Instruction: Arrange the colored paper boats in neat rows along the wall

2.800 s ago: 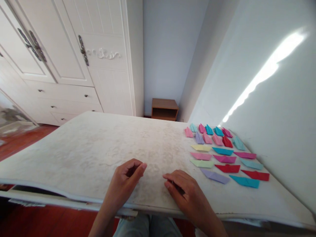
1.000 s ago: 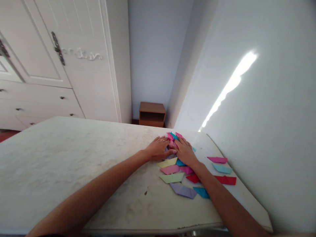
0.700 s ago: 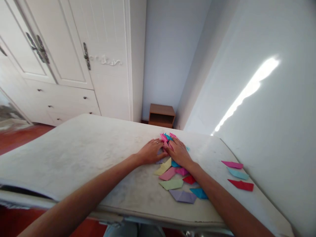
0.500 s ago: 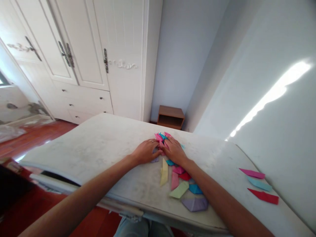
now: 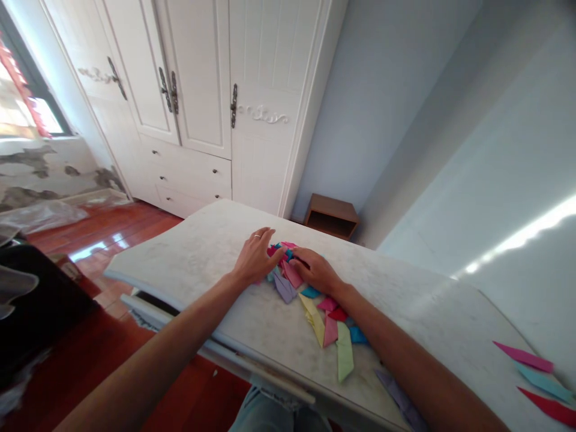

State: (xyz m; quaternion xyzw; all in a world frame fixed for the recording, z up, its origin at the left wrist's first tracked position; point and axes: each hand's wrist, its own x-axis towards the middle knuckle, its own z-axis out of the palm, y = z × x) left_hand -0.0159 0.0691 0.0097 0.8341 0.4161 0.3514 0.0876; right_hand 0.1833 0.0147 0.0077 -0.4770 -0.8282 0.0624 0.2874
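Both my hands lie flat on a bunched pile of folded coloured papers (image 5: 286,264) on a white table (image 5: 211,252). My left hand (image 5: 254,257), with a ring on it, presses the pile's left side. My right hand (image 5: 317,271) covers its right side. More folded pieces trail along my right forearm: a yellow one (image 5: 314,312), a pink one (image 5: 330,330), a light green one (image 5: 345,360) and a purple one (image 5: 400,402). Three folded papers, magenta (image 5: 524,357), teal (image 5: 543,382) and red (image 5: 546,407), lie apart at the far right.
A white wardrobe (image 5: 198,96) with drawers stands behind the table. A small brown wooden cabinet (image 5: 332,217) sits in the corner on the floor. A pale wall (image 5: 495,168) runs along the table's right side. Red wooden floor (image 5: 103,234) and a dark object (image 5: 40,300) are at left.
My hands reached from the near edge to the rows of folded papers and swept them left into a heap. Three pieces stayed at the right. The view has swung left.
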